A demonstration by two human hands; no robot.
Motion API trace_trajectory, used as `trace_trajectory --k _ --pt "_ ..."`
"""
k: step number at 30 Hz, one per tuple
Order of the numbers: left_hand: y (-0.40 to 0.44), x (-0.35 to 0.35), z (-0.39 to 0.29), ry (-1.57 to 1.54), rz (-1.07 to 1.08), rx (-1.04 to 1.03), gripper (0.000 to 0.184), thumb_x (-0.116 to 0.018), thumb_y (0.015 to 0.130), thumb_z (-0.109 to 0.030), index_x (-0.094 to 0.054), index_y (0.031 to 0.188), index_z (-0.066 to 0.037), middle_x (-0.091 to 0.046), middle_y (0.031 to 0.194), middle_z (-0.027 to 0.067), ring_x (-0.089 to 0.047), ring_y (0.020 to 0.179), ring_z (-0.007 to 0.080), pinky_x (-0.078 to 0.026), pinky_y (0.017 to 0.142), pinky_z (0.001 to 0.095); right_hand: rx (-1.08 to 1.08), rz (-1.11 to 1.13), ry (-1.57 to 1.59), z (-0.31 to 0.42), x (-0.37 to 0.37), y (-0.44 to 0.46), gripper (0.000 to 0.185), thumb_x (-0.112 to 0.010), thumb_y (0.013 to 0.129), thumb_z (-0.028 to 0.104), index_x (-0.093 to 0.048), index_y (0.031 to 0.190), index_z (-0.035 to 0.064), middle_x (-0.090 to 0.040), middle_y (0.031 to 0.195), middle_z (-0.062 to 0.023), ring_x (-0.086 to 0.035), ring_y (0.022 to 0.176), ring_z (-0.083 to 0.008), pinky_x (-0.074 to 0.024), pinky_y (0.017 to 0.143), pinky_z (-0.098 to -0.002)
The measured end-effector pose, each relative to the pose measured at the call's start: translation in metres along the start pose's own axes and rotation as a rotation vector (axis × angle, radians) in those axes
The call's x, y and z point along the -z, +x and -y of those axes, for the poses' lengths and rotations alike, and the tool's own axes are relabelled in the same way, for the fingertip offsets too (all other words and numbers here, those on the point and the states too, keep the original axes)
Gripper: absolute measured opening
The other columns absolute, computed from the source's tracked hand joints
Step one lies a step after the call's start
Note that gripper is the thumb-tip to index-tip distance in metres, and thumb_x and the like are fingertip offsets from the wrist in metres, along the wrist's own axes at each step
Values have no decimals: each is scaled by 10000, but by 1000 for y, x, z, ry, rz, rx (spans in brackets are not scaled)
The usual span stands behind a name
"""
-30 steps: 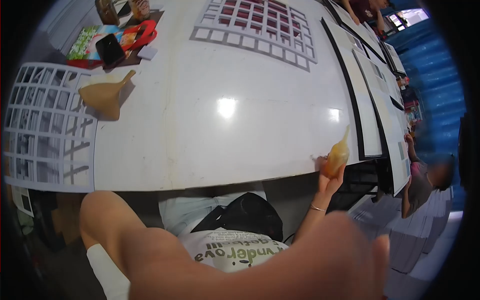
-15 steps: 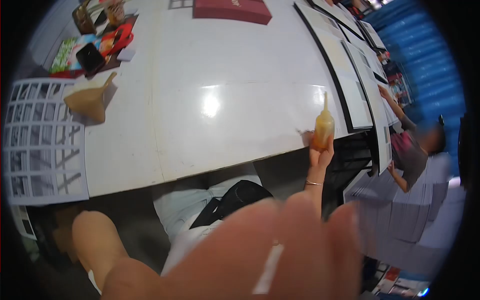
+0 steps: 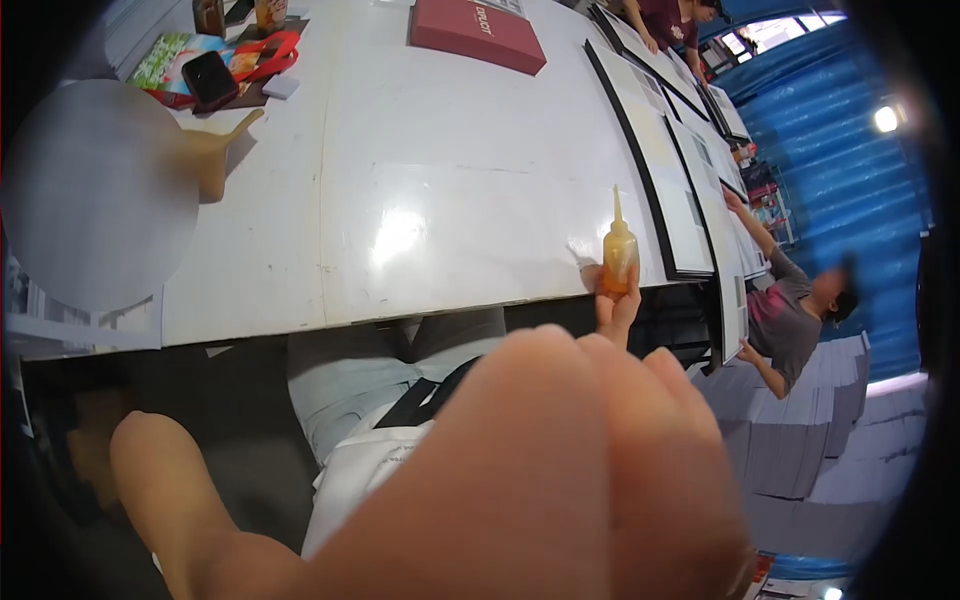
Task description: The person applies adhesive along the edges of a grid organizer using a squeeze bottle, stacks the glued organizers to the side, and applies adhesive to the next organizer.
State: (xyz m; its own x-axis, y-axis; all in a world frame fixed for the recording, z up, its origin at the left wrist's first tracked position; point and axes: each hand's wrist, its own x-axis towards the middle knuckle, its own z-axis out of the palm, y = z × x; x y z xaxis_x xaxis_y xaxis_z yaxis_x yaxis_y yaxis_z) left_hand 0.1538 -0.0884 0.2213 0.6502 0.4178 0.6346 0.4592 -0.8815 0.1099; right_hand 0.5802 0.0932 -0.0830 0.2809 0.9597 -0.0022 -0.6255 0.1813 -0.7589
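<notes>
My right hand (image 3: 617, 305) is closed around a squeeze bottle (image 3: 620, 255) at the table's front edge. The bottle stands upright, with a long thin nozzle pointing up and amber liquid inside. Large and close to the camera, my left hand (image 3: 590, 440) fills the lower middle of the view. Its knuckles look bent, but its fingertips are hidden, so what it touches does not show. Behind both hands is the white table (image 3: 450, 220). At its left lies a tan, wedge-shaped thing (image 3: 212, 165) with a narrow curved tip.
A blurred grey disc (image 3: 100, 190) covers part of a printed sheet. A dark red box (image 3: 475, 38) and a phone (image 3: 210, 80) lie farther back. Framed panels (image 3: 690, 200) line the right side, near a person in grey (image 3: 785, 320). Another person (image 3: 675, 25) works beyond; paper stacks (image 3: 800, 430) stand right.
The view has shifted, with the table scene sliding. My left hand's fingers look more bent. A grey disc now covers the left side. The bottle stays in my right hand.
</notes>
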Motion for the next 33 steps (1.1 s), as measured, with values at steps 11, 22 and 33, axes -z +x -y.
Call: trace_trajectory --k 11,22,33 --pt "-164 -9 66 961 -804 908 325 -593 853 4 -610 1176 37 -586 1240 200 -522 1171 380 -386 1009 476 -21 95 -25 -1 60 47 450 -572 980 287 -493 1366 70 -572 1280 -112 -582 1111 -239 -527 870 -376" --pt "-351 -72 136 533 -1464 1451 464 -650 932 -279 -507 1248 29 -622 1013 145 -609 901 207 -474 794 327 22 5 -167 2 17 37 501 -535 989 369 -469 1374 56 -560 1271 -92 -564 1061 -197 -475 896 -322" --pt "-276 19 155 633 -1650 1005 307 -418 1048 -210 -550 1149 48 -466 617 6 -430 499 67 -342 476 237 -58 302 -372 17 -34 14 566 -448 1011 398 -338 1447 55 -414 1414 -94 -426 1232 -226 -375 1013 -385"
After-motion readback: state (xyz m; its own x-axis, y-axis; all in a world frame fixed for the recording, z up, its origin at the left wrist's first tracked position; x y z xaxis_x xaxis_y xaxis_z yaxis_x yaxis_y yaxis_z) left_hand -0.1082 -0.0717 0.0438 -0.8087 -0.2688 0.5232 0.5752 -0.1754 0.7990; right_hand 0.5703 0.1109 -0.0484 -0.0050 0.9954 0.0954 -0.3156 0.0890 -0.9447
